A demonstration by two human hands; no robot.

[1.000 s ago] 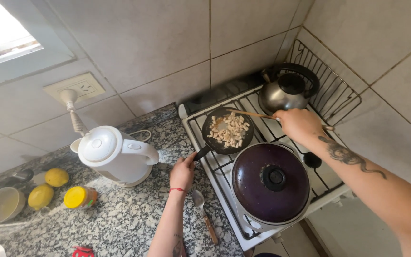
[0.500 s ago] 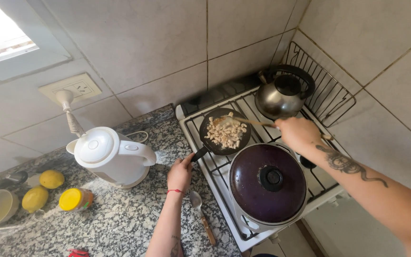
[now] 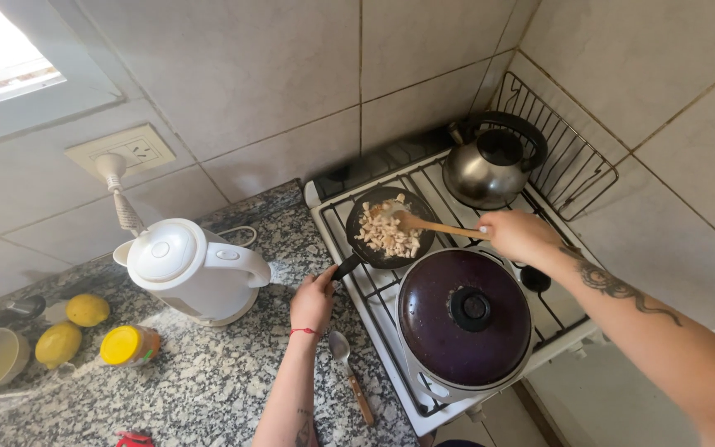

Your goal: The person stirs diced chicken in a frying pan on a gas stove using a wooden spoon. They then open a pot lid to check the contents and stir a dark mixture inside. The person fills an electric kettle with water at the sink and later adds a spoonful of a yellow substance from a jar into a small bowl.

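Right hand (image 3: 516,236) fingers closed round handle of one wooden spoon (image 3: 432,224), blade in pale diced food (image 3: 387,234). Left hand (image 3: 314,299) fingers wrapped on dark handle of one small frying pan (image 3: 391,226), on white gas stove (image 3: 349,291). Beside pan: one dark lidded pot (image 3: 463,319), one steel kettle (image 3: 490,163). On worktop (image 3: 208,372): one white electric kettle (image 3: 192,269), one metal spoon (image 3: 349,372), two lemons (image 3: 72,327), one yellow-lidded jar (image 3: 128,345).

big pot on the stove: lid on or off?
On. The dark purple lid sits flat over the big pot, black knob up, hiding the contents; neither hand touches it.
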